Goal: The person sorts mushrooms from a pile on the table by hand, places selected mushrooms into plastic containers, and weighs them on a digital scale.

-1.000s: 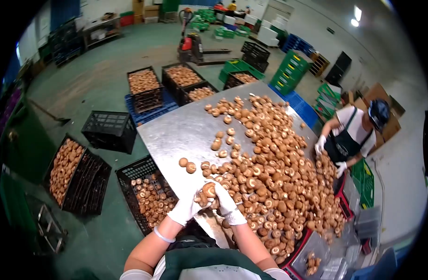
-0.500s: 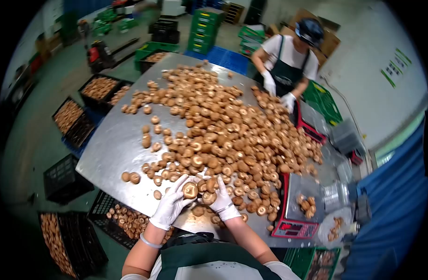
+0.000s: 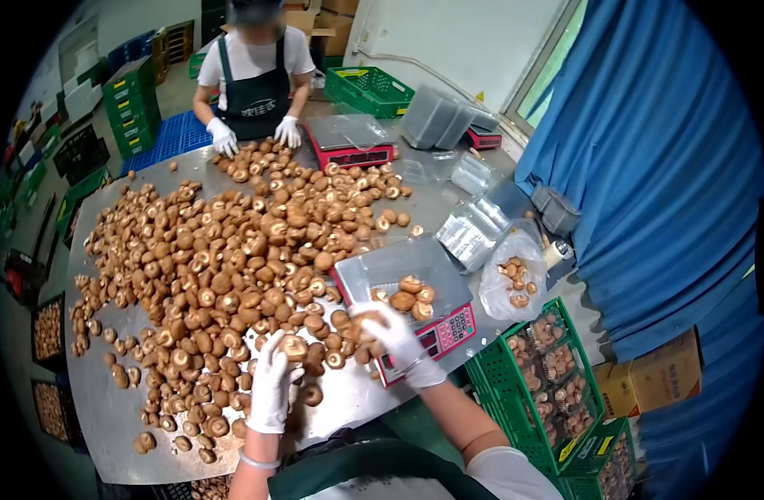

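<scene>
Both my hands wear white gloves. My left hand (image 3: 270, 387), at the near edge of the mushroom pile (image 3: 224, 267), grips a shiitake mushroom (image 3: 294, 348) between thumb and fingers, its pale underside showing. Over the front left corner of a red scale (image 3: 457, 329), my right hand (image 3: 394, 337) is closed around brown mushrooms (image 3: 362, 327); its fingers partly hide them. On that scale sits a clear plastic tray (image 3: 436, 271) with several mushrooms (image 3: 411, 296) in it.
Across the metal table (image 3: 107, 417), a co-worker (image 3: 257, 75) has both gloved hands at the pile, beside a second red scale (image 3: 349, 142). Clear containers (image 3: 474, 233) and a plastic bag (image 3: 511, 275) with mushrooms lie right. Green crates (image 3: 532, 383) of packed mushrooms stand below the table's right edge.
My view has turned right towards the scale. My hands have moved apart; the right one has travelled with mushrooms to the scale, while the left still holds one by the pile.
</scene>
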Demonstrator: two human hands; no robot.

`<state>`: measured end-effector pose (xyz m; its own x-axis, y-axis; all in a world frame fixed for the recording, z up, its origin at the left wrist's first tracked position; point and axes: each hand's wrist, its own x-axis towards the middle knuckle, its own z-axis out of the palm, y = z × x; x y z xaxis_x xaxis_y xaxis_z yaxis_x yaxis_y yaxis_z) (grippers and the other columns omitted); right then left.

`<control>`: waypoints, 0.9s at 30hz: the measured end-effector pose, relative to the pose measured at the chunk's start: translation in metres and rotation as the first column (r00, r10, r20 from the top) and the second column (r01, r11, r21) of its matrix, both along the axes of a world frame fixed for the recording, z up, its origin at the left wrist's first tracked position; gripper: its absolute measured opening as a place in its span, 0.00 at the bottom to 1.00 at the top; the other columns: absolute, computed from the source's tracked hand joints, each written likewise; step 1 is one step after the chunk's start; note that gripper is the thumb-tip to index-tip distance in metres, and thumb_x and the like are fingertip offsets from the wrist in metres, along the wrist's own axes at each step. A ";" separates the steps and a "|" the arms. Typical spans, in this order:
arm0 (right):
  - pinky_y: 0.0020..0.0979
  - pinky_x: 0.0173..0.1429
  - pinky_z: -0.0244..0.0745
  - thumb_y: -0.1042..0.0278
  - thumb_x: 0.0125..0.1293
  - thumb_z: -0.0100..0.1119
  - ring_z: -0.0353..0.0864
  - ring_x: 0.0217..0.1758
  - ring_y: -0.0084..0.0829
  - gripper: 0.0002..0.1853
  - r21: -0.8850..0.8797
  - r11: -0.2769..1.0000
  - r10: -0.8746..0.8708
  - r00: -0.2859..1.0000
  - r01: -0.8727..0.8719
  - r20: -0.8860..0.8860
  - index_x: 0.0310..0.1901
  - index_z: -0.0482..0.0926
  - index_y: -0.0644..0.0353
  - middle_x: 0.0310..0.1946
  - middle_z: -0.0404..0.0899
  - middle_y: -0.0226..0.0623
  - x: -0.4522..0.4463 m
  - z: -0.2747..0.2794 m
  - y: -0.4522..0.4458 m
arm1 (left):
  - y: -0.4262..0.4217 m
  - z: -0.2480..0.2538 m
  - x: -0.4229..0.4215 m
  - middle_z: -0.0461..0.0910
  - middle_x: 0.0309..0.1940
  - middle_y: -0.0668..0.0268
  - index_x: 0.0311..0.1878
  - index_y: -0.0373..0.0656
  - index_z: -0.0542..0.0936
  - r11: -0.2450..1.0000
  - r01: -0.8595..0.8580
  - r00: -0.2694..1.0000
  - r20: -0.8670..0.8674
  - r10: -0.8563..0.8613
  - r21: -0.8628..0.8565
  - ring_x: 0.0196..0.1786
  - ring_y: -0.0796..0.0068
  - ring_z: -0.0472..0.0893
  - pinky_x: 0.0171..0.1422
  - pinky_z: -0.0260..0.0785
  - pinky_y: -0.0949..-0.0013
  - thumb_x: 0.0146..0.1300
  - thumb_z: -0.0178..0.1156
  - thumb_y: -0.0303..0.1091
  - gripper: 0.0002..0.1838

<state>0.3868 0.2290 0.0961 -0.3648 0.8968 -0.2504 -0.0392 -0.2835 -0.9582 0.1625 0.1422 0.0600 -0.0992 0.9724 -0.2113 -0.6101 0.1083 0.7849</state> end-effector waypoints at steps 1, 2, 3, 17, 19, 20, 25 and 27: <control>0.30 0.55 0.72 0.67 0.62 0.63 0.76 0.49 0.27 0.15 0.556 0.830 -0.159 0.976 0.051 0.149 0.49 0.76 0.60 0.49 0.76 0.34 0.023 -0.019 0.022 | 0.011 0.011 0.019 0.74 0.55 0.67 0.67 0.42 0.65 1.000 0.012 0.994 -0.106 -0.011 0.012 0.48 0.80 0.76 0.48 0.70 0.79 0.69 0.54 0.35 0.25; 0.34 0.59 0.70 0.67 0.59 0.66 0.76 0.54 0.35 0.19 0.765 0.641 -0.327 0.879 -0.063 0.346 0.52 0.76 0.59 0.50 0.76 0.39 0.043 -0.005 0.037 | 0.021 0.022 0.038 0.73 0.56 0.67 0.67 0.42 0.65 1.000 0.021 0.977 -0.212 -0.016 0.021 0.49 0.81 0.75 0.48 0.69 0.80 0.69 0.55 0.33 0.25; 0.36 0.62 0.68 0.65 0.59 0.64 0.74 0.57 0.38 0.21 0.771 0.629 -0.375 0.830 -0.101 0.414 0.55 0.76 0.58 0.52 0.75 0.41 0.056 0.008 0.046 | 0.033 0.030 0.054 0.72 0.57 0.66 0.67 0.41 0.65 0.997 0.067 0.965 -0.255 -0.059 0.025 0.52 0.81 0.75 0.52 0.69 0.80 0.68 0.56 0.31 0.25; 0.45 0.71 0.56 0.56 0.59 0.62 0.60 0.70 0.54 0.34 0.598 0.501 -0.158 0.613 -0.625 0.774 0.67 0.66 0.56 0.66 0.64 0.48 0.126 -0.024 0.083 | 0.091 -0.009 0.162 0.56 0.72 0.52 0.71 0.47 0.62 0.899 0.381 0.032 -0.975 0.221 0.216 0.73 0.46 0.55 0.74 0.45 0.45 0.62 0.58 0.43 0.34; 0.45 0.71 0.57 0.55 0.58 0.63 0.61 0.69 0.54 0.35 0.669 0.502 -0.191 0.684 -0.548 0.704 0.66 0.66 0.56 0.65 0.65 0.49 0.131 -0.023 0.082 | 0.088 -0.009 0.152 0.52 0.73 0.51 0.71 0.47 0.61 0.902 0.379 0.022 -0.976 0.215 0.207 0.73 0.42 0.53 0.74 0.44 0.44 0.60 0.60 0.47 0.37; 0.46 0.70 0.57 0.54 0.58 0.64 0.62 0.68 0.54 0.35 0.725 0.513 -0.231 0.739 -0.460 0.632 0.66 0.67 0.57 0.65 0.65 0.49 0.135 -0.022 0.082 | 0.088 -0.009 0.142 0.57 0.71 0.50 0.69 0.46 0.65 0.920 0.317 -0.029 -0.966 0.255 0.233 0.72 0.42 0.57 0.74 0.48 0.46 0.59 0.61 0.45 0.35; 0.41 0.68 0.62 0.66 0.60 0.62 0.68 0.64 0.46 0.28 0.799 0.574 -0.398 0.790 -0.182 0.466 0.62 0.69 0.60 0.60 0.70 0.48 0.160 -0.026 0.076 | 0.153 -0.055 0.040 0.76 0.54 0.53 0.58 0.42 0.74 0.945 -0.019 -0.160 -0.934 0.320 0.327 0.58 0.51 0.73 0.62 0.66 0.55 0.59 0.60 0.38 0.23; 0.40 0.67 0.63 0.67 0.61 0.61 0.69 0.63 0.46 0.27 0.781 0.608 -0.416 0.782 -0.141 0.465 0.62 0.69 0.60 0.59 0.71 0.47 0.165 -0.027 0.070 | 0.185 -0.083 0.019 0.78 0.52 0.55 0.58 0.44 0.74 0.990 -0.040 -0.262 -0.957 0.123 0.138 0.52 0.54 0.76 0.56 0.69 0.56 0.59 0.60 0.36 0.23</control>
<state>0.5517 0.2992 0.0688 -0.2594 0.8663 0.4270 0.5915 0.4920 -0.6388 0.1820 0.3272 -0.0225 -0.2171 0.9343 0.2826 0.9123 0.0912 0.3993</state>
